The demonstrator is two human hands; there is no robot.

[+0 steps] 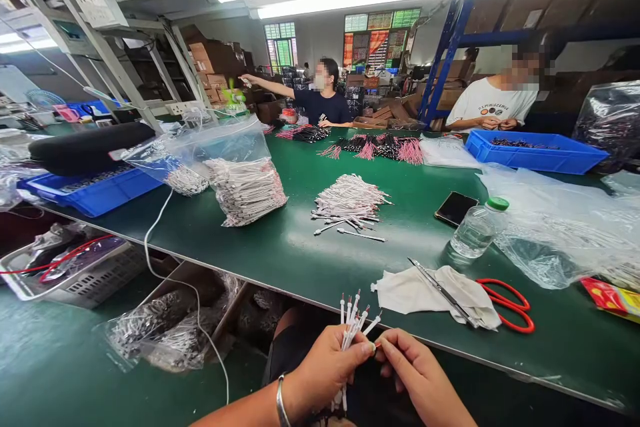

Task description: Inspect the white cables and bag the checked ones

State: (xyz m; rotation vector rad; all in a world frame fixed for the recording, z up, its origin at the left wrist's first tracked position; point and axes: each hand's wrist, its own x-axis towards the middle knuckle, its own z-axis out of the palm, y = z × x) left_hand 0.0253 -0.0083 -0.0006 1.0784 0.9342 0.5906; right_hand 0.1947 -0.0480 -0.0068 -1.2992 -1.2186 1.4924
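A left hand [327,360] grasps a bundle of slim white cables [351,332] before the near edge of a long green surface [250,247], while the right hand's [413,363] grip pinches a thin red wire tip [379,345].

Fingers hide the bundle's middle and most of the wire tip. A clear plastic bag [245,137] contains similar white cables; a blue plastic tray [545,161], small dark pieces; a green-capped clear bottle [473,233], clear liquid. A red-and-yellow packet [607,297] is cut off at right, its print illegible; a white T-shirt [493,100] appears to read "REMINISCENCE."
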